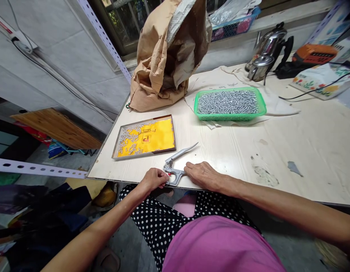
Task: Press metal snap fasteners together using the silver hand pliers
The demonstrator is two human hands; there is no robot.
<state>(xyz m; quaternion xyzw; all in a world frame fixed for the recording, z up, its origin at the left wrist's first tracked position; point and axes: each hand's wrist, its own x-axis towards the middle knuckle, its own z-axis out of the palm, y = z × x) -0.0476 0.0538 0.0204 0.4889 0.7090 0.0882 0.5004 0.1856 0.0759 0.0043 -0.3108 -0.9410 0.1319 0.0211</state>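
Near the table's front edge lies a pair of grey metal hand pliers [178,174] with a coil spring, its upper handle raised and its jaw end towards my left hand. My right hand [202,174] is closed around the end of the lower handle. My left hand [155,178] is pinched together at the jaws, beside a small red part; what its fingertips hold, if anything, is too small to make out. Behind the pliers is a shallow tray [160,150] with a yellow lining, small silvery metal pieces scattered mostly over its left half.
A green plastic basket [230,117] full of small silvery pieces stands on a cloth farther back. At the back left is a large brown paper sack [152,81]. A metal kettle [273,41] and an orange-and-black device [313,53] stand at the back right.
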